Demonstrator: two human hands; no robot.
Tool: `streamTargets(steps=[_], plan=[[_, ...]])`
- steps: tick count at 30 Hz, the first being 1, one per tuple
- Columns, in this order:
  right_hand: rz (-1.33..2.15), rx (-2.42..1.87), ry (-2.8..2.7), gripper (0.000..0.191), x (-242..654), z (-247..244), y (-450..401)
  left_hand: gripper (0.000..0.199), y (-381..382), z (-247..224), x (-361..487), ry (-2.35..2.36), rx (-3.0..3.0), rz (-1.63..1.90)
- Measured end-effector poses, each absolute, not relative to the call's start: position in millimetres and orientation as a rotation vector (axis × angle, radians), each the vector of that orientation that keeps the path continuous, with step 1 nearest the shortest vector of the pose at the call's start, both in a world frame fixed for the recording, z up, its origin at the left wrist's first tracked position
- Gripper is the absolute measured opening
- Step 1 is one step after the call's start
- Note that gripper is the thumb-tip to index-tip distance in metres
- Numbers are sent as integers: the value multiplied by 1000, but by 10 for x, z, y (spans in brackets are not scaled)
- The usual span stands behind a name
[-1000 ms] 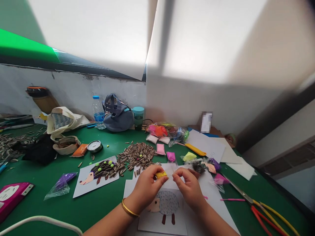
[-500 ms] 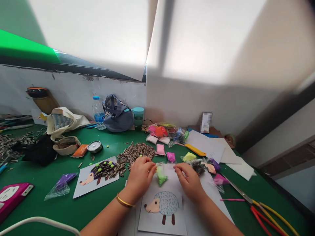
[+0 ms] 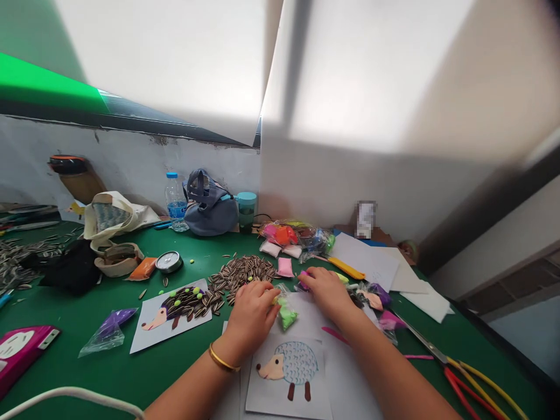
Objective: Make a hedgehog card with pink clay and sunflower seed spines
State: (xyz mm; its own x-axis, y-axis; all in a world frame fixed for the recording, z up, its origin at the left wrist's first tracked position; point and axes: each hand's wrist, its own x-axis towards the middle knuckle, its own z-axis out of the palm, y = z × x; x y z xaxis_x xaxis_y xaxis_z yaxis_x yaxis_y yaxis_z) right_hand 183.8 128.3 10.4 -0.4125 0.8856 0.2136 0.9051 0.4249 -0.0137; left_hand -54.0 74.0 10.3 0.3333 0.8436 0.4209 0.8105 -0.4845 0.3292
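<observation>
Left hand [image 3: 254,312] bent beside bagged green clay [image 3: 287,317], bag lengthwise away from the person, right fingertips touching a magenta clay packet [image 3: 302,282], cannot tell if either hand grips, hedgehog drawing [image 3: 300,363] nearer, snout leftward.

1. Between the forearms, an open lane runs over the hedgehog drawing [image 3: 297,364], which lies flat.
2. At its far end, the green clay packet [image 3: 287,314] takes up the left part of the gap, just beside the left hand [image 3: 254,309].
3. Beyond that hand, the seed pile [image 3: 245,271] blocks a low pass.
4. The right hand [image 3: 327,293] reaches to the purple packet [image 3: 301,282]; the yellow cutter [image 3: 347,268] lies beyond it.
5. Right of the right forearm, the scissors [image 3: 447,361] obstruct the tabletop.
6. Left of the left forearm, bare green table [image 3: 168,370] separates the decorated card [image 3: 142,339] and the white cord [image 3: 70,389].
</observation>
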Motion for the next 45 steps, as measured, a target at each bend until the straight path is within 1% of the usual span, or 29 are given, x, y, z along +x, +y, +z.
streamTargets(steps=[3,7,9,12,15,18,20,23,25,28,32,37,41,45], plan=[[-145,-1572,-2303,34,1895,121,1202,26,746,66,-550,1613,2547,757],[162,-1450,-2079,44,1892,182,939,31,752,57,-556,1639,2543,796],[315,-1392,-2020,36,1835,217,795,33,732,89,-540,1588,2512,889],[403,-1288,-2008,25,1728,257,637,34,660,170,-486,1381,2399,1033],[369,-1203,-2023,20,1649,268,562,32,565,250,-413,1216,2193,1068],[285,-1157,-2034,21,1608,237,528,25,501,287,-351,1187,2033,1023],[236,-1143,-2043,25,1598,196,511,21,492,281,-325,1223,1953,1015],[201,-1160,-2069,38,1605,138,499,17,522,245,-309,1252,1825,1032],[180,-1174,-2085,40,1619,118,500,16,553,223,-308,1233,1736,1023],[170,-1178,-2099,33,1637,118,508,17,588,218,-310,1197,1578,983],[215,-1137,-2116,33,1642,129,516,23,594,248,-312,1094,1375,961],[364,-1053,-2067,31,1638,139,517,32,576,278,-307,918,1208,1006],[363,-1052,-2024,26,1631,161,506,28,579,294,-302,981,1262,1018],[310,-1052,-2033,24,1608,171,499,16,580,294,-287,1069,1354,1051]])
